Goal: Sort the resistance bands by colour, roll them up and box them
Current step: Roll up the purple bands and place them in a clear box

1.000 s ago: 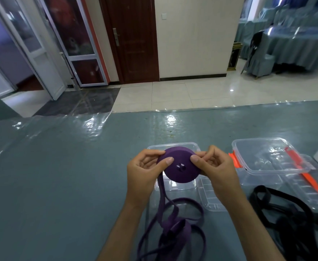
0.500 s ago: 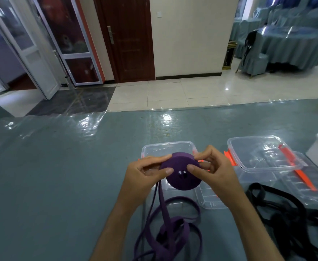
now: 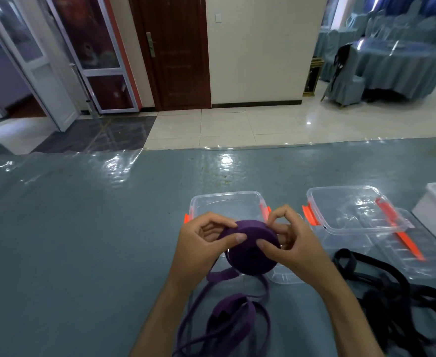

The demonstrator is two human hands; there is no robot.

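Roll [image 3: 250, 249] before box [image 3: 225, 204]; bands [image 3: 405, 292] right.

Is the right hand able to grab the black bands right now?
Probably not yet. The right hand is busy gripping the purple roll with the left hand. The black bands lie uncovered close beside it, so once it lets go, likely yes.

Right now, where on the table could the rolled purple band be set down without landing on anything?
Bare grey-green table spreads left of the left hand, and beyond the clear plastic box. Crowded: loose purple band near the person, tangled black bands and a second clear box on the right.
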